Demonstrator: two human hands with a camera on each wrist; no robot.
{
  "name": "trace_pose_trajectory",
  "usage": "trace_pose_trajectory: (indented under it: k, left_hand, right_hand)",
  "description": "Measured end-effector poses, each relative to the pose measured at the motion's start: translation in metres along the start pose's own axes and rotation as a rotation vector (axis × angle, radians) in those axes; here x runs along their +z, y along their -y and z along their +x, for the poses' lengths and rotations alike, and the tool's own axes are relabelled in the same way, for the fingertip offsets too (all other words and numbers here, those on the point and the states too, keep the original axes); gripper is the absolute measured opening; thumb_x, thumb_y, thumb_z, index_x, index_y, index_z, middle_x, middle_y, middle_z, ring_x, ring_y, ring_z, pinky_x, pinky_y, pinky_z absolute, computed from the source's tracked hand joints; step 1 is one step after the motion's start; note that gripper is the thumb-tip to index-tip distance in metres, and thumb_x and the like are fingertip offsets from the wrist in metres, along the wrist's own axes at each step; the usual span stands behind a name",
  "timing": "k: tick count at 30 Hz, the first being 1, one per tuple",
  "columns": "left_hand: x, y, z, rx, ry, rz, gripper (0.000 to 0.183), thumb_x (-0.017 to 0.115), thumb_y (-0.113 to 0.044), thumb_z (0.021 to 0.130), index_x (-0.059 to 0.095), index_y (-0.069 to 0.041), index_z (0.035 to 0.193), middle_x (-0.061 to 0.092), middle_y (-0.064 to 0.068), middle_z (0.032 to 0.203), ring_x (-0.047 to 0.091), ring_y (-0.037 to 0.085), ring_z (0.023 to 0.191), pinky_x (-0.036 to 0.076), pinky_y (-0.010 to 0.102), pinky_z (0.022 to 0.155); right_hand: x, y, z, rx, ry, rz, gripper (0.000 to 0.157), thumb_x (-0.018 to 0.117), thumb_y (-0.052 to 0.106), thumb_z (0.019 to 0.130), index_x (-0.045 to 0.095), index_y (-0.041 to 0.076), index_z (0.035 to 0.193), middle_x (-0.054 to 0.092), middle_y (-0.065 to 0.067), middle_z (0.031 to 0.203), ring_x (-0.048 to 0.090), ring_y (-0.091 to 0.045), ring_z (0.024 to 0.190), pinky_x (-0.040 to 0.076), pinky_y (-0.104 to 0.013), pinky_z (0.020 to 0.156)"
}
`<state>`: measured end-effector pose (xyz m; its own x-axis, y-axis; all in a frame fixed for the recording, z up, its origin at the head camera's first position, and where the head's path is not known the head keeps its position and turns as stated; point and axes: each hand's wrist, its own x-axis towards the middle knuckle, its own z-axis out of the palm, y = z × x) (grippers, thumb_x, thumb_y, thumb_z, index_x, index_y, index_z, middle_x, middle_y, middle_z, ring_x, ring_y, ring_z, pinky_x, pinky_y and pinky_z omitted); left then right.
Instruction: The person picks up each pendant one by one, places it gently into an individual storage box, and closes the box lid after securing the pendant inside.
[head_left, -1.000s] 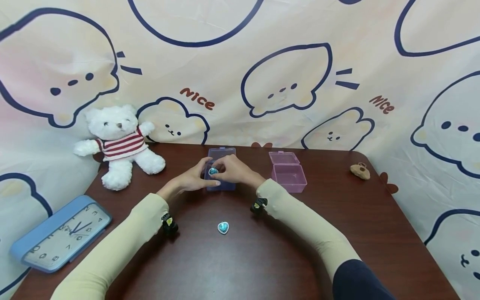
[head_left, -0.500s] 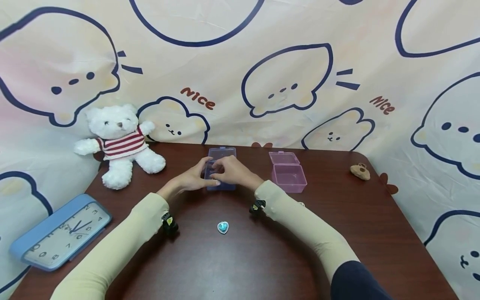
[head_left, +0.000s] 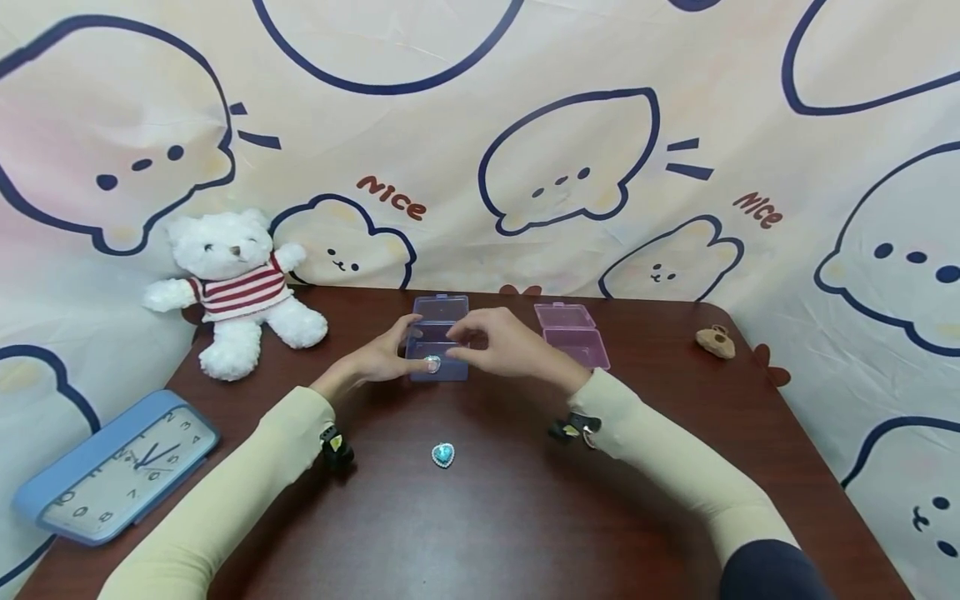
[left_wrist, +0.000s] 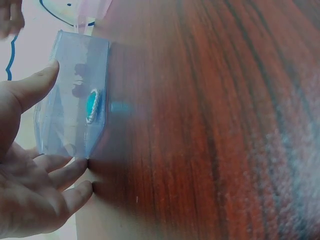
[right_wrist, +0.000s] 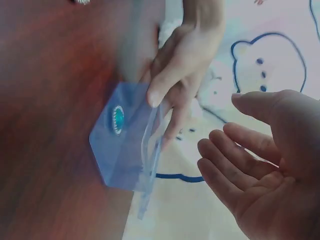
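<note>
The blue box (head_left: 441,362) sat near the back edge of the counter (head_left: 525,508), in front of the printed backdrop (head_left: 442,208). It was made of thin see-through plastic with a blue-violet tint, straight walls and flat sides. Its mouth faced upward, and its lid (head_left: 441,309) was folded back on the far side, a small tab at the outer edge pointing away from the person. Box and lid together stretched front to back, so that longer line ran away from the person.

Through the wall a turquoise gem (right_wrist: 118,120) with a pale beaded border showed low inside the box. Both wrist views caught it nearly edge-on, as a narrow oval with its long axis roughly along the box floor.

Of the hands, the left hand (head_left: 381,355) grasped the box at its left end, thumb over the near rim and fingers behind. The right hand (head_left: 502,340) was released, fingers loosely bent, beside the box and apart from it.

A turquoise heart (head_left: 443,455) lay nearer on the counter, its point toward the person. A pink box (head_left: 583,342) stood to the right.
</note>
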<state>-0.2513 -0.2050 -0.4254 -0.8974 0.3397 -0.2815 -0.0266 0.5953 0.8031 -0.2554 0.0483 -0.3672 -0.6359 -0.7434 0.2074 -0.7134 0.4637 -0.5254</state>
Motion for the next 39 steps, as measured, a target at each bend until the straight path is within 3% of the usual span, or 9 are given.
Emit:
trace_pose_trajectory:
  k: [8, 14, 19, 25, 39]
  left_hand:
    - [-0.001, 0.001, -0.002, 0.017, -0.009, -0.017, 0.102, 0.075, -0.038, 0.094, 0.004, -0.014, 0.164, 0.024, 0.022, 0.168, 0.016, 0.044, 0.158, 0.017, 0.066, 0.125]
    - [0.002, 0.000, -0.001, 0.028, -0.003, -0.012, 0.102, 0.074, -0.039, 0.094, 0.005, -0.014, 0.164, 0.025, 0.021, 0.168, 0.017, 0.044, 0.158, 0.019, 0.064, 0.125]
    - [0.002, 0.000, 0.000, 0.019, -0.009, -0.015, 0.102, 0.074, -0.040, 0.094, 0.005, -0.016, 0.165, 0.021, 0.021, 0.170, 0.013, 0.044, 0.159, 0.019, 0.064, 0.126]
    - [0.001, 0.000, 0.000, 0.021, -0.004, -0.013, 0.101, 0.073, -0.039, 0.096, 0.003, -0.017, 0.165, 0.019, 0.021, 0.170, 0.014, 0.045, 0.159, 0.019, 0.065, 0.125]
    - [0.001, -0.001, -0.004, 0.025, -0.004, -0.001, 0.100, 0.072, -0.037, 0.097, 0.002, -0.014, 0.164, 0.021, 0.021, 0.169, 0.015, 0.046, 0.159, 0.020, 0.064, 0.126]
  right_hand:
    - [0.006, 0.013, -0.040, -0.087, 0.105, 0.051, 0.026, 0.077, 0.026, 0.094, 0.076, 0.011, 0.115, 0.076, -0.004, 0.108, 0.073, -0.020, 0.101, 0.059, -0.029, 0.092]
    - [0.027, 0.015, -0.060, -0.074, 0.192, 0.017, 0.034, 0.078, 0.028, 0.093, 0.074, 0.008, 0.120, 0.076, -0.008, 0.109, 0.070, -0.018, 0.094, 0.057, -0.026, 0.084]
    - [0.051, 0.016, -0.067, -0.042, 0.242, -0.019, 0.040, 0.079, 0.031, 0.091, 0.073, 0.008, 0.123, 0.073, -0.005, 0.108, 0.066, -0.015, 0.089, 0.052, -0.019, 0.079]
    - [0.076, 0.021, -0.069, 0.011, 0.225, -0.027, 0.047, 0.084, 0.038, 0.085, 0.073, 0.011, 0.123, 0.065, -0.003, 0.101, 0.060, -0.010, 0.081, 0.046, -0.013, 0.072]
    - [0.091, 0.024, -0.070, 0.034, 0.249, -0.040, 0.044, 0.086, 0.035, 0.085, 0.073, 0.013, 0.121, 0.062, 0.002, 0.099, 0.053, 0.001, 0.074, 0.045, -0.011, 0.067]
